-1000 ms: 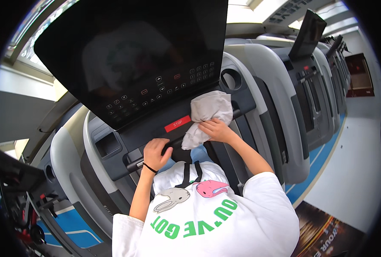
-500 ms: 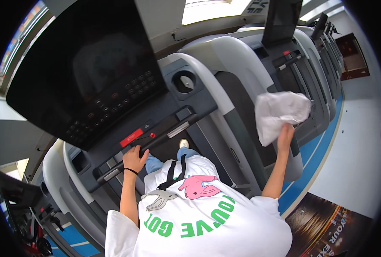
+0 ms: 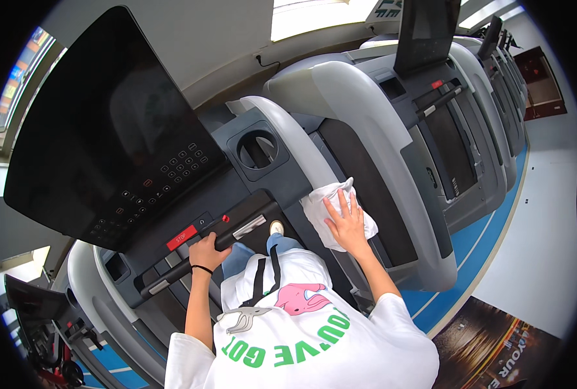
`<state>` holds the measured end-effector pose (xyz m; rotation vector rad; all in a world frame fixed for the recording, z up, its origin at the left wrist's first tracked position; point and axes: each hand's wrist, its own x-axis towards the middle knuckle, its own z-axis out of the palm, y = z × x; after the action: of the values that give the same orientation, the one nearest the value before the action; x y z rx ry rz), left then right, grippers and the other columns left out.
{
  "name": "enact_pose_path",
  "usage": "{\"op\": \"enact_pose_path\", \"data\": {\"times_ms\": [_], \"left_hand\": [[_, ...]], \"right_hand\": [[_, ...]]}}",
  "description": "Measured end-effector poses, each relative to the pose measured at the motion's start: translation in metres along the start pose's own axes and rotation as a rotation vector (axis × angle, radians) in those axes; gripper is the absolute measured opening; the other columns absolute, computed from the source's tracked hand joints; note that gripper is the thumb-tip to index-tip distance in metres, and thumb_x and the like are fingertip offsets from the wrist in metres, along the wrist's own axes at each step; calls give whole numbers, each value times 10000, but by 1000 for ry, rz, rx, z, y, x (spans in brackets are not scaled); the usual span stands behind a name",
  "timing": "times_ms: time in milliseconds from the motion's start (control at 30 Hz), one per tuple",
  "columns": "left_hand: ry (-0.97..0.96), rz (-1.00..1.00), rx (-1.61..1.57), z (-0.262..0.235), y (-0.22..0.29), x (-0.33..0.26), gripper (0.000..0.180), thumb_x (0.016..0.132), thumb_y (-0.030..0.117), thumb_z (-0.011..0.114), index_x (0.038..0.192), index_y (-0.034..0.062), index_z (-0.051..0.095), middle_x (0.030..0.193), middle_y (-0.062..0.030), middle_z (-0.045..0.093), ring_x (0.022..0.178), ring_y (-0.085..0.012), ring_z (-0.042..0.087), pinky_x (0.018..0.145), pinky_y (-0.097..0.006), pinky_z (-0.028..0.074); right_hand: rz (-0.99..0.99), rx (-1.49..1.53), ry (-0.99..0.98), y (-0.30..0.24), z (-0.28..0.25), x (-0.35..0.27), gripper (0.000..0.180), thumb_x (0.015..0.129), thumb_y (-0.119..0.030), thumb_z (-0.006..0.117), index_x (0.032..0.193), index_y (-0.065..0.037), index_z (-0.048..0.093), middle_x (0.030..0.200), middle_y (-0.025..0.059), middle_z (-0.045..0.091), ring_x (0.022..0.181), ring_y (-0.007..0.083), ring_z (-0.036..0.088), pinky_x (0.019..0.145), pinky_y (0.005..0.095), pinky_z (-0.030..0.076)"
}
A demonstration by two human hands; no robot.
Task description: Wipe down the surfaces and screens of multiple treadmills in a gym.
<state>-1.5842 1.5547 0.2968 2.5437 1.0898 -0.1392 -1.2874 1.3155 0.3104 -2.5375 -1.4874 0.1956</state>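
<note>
Where right hand [image 3: 349, 230] rests spread | white cloth [image 3: 319, 211] lies directly beneath

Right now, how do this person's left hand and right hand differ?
The left hand rests curled on the black treadmill handlebar, while the right hand lies with fingers spread over the white cloth. The left hand has a black wristband below it; the right hand has none. Both hands are ungloved.

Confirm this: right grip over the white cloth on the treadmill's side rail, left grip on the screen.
You have the left grip wrong: the head view shows it on the black handlebar. Right grip over the white cloth on the side rail: correct.
</note>
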Motion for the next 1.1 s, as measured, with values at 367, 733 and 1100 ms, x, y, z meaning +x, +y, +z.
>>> {"op": "enact_pose_path", "data": {"times_ms": [367,733,1100], "left_hand": [[48,28,-28,1,-5,6,403,594,395,719,761,62,564,652,-106,618,583,-296,624,510,-385,485],[-149,-105,-56,-9,-5,9,443,559,443,736,765,85,579,677,-109,639,589,-277,638,533,-390,494],[-133,-37,-130,7,-12,28,472,541,497,715,764,95,606,622,-107,620,591,-282,630,538,-383,495]], "right_hand": [[-173,329,-59,24,2,80,480,869,-202,536,1343,-205,463,1464,142,288,1306,418,280,1042,452,286],[-130,713,-162,9,58,273,450,962,-244,411,1403,-172,352,1465,180,267,1327,320,316,1059,357,283],[-103,480,-576,77,209,526,859,770,-434,663,1358,88,317,1316,243,458,1219,269,467,1020,314,343]]}}
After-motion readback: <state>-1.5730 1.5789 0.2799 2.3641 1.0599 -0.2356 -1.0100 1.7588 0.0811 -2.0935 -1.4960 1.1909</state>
